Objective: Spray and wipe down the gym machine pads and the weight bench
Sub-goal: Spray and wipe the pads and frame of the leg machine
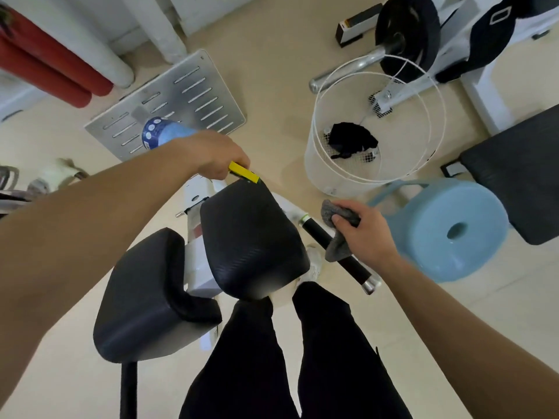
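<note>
The left hand (211, 155) covers the neck and trigger of the spray bottle (165, 131), so only its blurred blue base and the yellow nozzle (243, 172) show, and the print on the label cannot be read. The grey cloth (338, 234) is partly bunched inside the right hand (363, 234) and drapes over the black handle (351, 261), hiding the stretch beneath it. The weight bench (520, 176) is cut off by the right edge, and the pale things (51, 176) on the floor at far left are too blurred to name.
</note>
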A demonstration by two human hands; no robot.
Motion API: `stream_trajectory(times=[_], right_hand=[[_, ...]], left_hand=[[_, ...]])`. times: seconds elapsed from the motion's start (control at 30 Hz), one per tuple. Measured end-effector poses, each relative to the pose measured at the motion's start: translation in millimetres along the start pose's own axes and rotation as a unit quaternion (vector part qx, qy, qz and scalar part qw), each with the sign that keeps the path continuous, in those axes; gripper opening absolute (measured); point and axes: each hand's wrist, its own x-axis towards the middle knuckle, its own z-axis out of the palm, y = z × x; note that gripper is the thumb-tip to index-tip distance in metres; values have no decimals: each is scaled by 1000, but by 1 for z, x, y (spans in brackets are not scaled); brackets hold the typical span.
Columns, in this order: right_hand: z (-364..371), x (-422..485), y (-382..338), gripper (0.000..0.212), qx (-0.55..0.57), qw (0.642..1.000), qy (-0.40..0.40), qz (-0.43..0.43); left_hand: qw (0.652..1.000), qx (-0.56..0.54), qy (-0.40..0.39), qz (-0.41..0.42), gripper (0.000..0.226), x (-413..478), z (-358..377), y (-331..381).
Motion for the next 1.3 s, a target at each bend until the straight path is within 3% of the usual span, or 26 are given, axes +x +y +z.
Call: stream_trajectory(times=[0.13, 0.27, 0.43, 0.67, 0.73, 0.93, 0.97, 1.07, 1.3], right_hand=[[2, 20, -9, 27, 18, 1000, -16, 10], [36, 23, -34, 25, 60, 997, -51, -21], [105, 27, -43, 45, -124, 975, -170, -67], [156, 128, -70, 35, -226, 943, -239, -42], [178, 163, -76, 22, -213, 942, -258, -41], [186, 192, -75, 11, -145, 956, -254, -22], [180, 184, -71, 18, -119, 960, -253, -11], [150, 145, -55, 33, -26, 972, -233, 30], [88, 12, -40, 40, 44, 990, -125, 43]], left_hand=[[999, -20, -13, -22, 19, 5, 5, -11], [997, -72, 4, -25, 18, 6, 27, -30], [986, -161, 47, 1, 39, 3, 64, -56], [956, -274, 105, 9, 44, 21, 105, -84], [952, -282, 119, 4, 43, 26, 114, -87], [938, -324, 125, -8, 39, 24, 113, -78], [936, -329, 122, -5, 41, 21, 111, -75], [946, -304, 110, 11, 55, 17, 96, -69], [973, -215, 52, 73, 48, 43, 34, -47]])
